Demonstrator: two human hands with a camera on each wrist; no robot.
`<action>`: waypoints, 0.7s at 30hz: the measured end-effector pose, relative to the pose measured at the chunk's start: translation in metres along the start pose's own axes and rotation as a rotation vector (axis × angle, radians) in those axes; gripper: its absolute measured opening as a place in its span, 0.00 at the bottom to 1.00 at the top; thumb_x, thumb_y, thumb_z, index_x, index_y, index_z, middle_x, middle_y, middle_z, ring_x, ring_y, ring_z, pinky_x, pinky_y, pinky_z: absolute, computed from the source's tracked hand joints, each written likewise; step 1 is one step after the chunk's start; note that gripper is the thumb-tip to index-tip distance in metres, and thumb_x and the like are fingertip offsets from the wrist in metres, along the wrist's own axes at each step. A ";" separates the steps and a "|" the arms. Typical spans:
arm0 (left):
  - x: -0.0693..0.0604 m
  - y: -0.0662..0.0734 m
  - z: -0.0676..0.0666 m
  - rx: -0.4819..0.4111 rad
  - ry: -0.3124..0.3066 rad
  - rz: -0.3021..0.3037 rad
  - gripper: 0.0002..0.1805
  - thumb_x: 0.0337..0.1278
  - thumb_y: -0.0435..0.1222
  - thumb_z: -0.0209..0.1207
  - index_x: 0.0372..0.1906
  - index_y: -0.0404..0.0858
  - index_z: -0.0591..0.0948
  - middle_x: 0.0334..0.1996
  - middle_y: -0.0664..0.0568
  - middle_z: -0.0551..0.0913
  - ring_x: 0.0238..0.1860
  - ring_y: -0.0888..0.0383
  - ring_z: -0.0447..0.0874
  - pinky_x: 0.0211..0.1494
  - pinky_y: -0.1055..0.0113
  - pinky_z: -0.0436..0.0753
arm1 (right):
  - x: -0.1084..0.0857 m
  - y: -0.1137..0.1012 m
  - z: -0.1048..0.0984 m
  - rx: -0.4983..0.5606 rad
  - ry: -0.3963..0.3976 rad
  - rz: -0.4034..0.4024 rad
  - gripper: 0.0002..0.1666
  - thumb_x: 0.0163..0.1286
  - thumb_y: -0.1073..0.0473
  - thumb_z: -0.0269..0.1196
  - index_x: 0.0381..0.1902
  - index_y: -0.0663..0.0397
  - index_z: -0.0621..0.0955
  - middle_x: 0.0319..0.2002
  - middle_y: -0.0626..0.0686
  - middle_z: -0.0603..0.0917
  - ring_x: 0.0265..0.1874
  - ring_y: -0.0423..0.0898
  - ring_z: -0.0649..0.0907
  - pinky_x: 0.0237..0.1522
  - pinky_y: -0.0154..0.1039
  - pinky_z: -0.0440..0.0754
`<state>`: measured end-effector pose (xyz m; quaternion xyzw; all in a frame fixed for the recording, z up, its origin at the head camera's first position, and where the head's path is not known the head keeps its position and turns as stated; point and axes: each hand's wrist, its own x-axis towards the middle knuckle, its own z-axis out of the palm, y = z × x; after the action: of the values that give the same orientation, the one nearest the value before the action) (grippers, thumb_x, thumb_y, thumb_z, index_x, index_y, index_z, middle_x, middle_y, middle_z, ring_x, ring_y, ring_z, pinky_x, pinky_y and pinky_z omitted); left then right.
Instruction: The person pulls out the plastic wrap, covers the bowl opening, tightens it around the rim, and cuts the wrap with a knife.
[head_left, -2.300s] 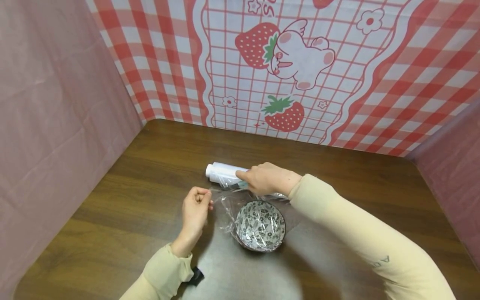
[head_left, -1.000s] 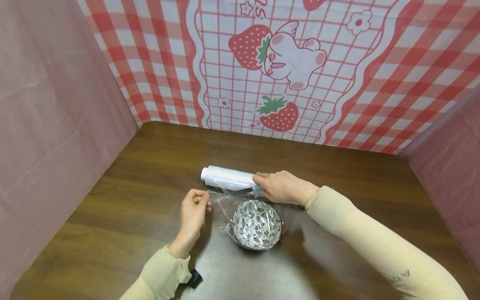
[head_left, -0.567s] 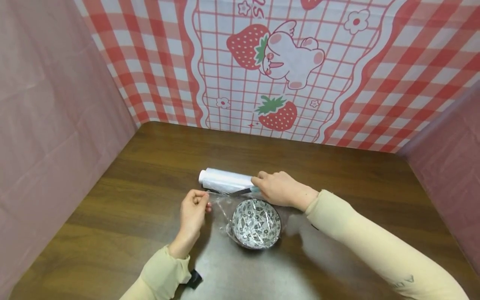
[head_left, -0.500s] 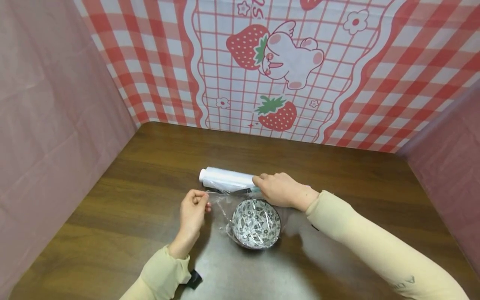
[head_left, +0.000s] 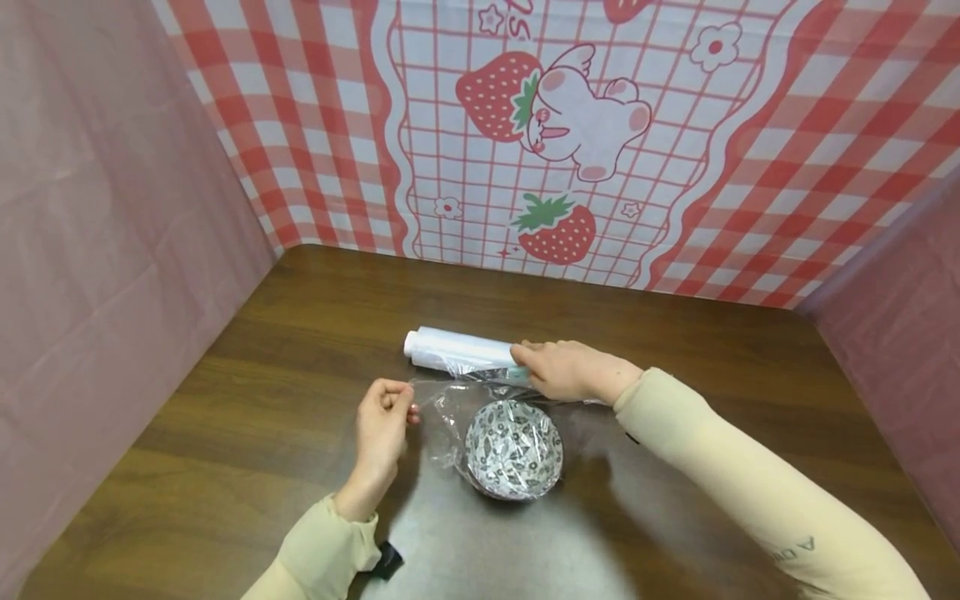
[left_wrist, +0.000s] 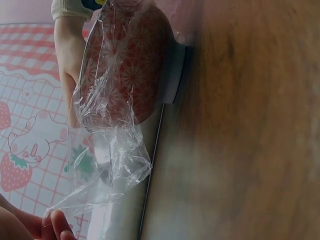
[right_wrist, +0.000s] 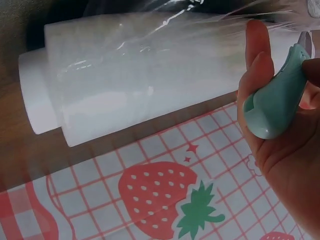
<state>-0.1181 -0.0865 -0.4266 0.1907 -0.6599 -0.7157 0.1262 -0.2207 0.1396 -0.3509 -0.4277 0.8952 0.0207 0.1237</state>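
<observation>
A bowl with a dark floral pattern inside stands on the table, clear cling film stretched over it. In the left wrist view its reddish patterned outside shows through film. My left hand pinches the film's edge at the bowl's far left. My right hand grips a knife with a teal handle, held at the film between the bowl and the cling film roll. Only a bit of the blade shows in the right wrist view. The roll lies behind the bowl, its right end hidden by my right hand.
The brown wooden table reaches a red-and-white checked cloth with strawberries at the back. Pink curtains hang at both sides. A small black object sits at my left cuff.
The right hand and knife have moved right along the film since the oldest frame. In the last half second the hand and roll shift slightly away from the bowl. The left hand keeps its pinch.
</observation>
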 end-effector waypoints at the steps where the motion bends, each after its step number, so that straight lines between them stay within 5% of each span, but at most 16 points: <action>1: 0.000 0.000 0.000 -0.008 0.000 0.004 0.01 0.55 0.26 0.53 0.33 0.31 0.73 0.18 0.52 0.76 0.16 0.64 0.74 0.23 0.72 0.77 | 0.000 0.001 0.000 -0.002 -0.002 -0.004 0.03 0.66 0.60 0.46 0.37 0.51 0.64 0.58 0.66 0.71 0.38 0.57 0.82 0.39 0.52 0.78; 5: -0.001 0.002 0.001 -0.027 0.007 0.019 0.02 0.55 0.25 0.52 0.31 0.33 0.73 0.16 0.54 0.75 0.15 0.65 0.73 0.23 0.73 0.77 | -0.002 0.004 0.001 -0.008 -0.005 -0.010 0.03 0.66 0.59 0.48 0.38 0.50 0.65 0.59 0.65 0.70 0.35 0.54 0.82 0.37 0.51 0.78; 14: -0.001 0.003 0.000 -0.043 0.002 0.020 0.04 0.56 0.25 0.52 0.29 0.35 0.73 0.16 0.55 0.74 0.15 0.65 0.72 0.22 0.73 0.76 | -0.008 0.008 0.007 0.004 0.043 -0.026 0.07 0.65 0.60 0.49 0.41 0.53 0.68 0.62 0.64 0.67 0.52 0.60 0.76 0.49 0.55 0.75; 17: -0.001 0.003 -0.001 -0.040 -0.004 0.018 0.02 0.56 0.26 0.52 0.31 0.33 0.73 0.15 0.57 0.74 0.15 0.65 0.72 0.23 0.72 0.76 | -0.010 0.007 0.008 -0.015 0.070 -0.019 0.08 0.65 0.60 0.50 0.41 0.53 0.68 0.58 0.62 0.72 0.45 0.58 0.80 0.41 0.53 0.78; 21: -0.002 0.003 -0.001 -0.041 -0.003 0.012 0.01 0.57 0.26 0.52 0.33 0.30 0.73 0.15 0.56 0.74 0.14 0.65 0.72 0.22 0.72 0.76 | -0.012 0.005 0.010 -0.024 0.108 0.009 0.07 0.65 0.60 0.49 0.39 0.55 0.65 0.38 0.56 0.80 0.26 0.52 0.81 0.27 0.48 0.77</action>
<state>-0.1161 -0.0870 -0.4239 0.1828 -0.6464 -0.7286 0.1335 -0.2156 0.1535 -0.3577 -0.4258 0.9021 0.0087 0.0703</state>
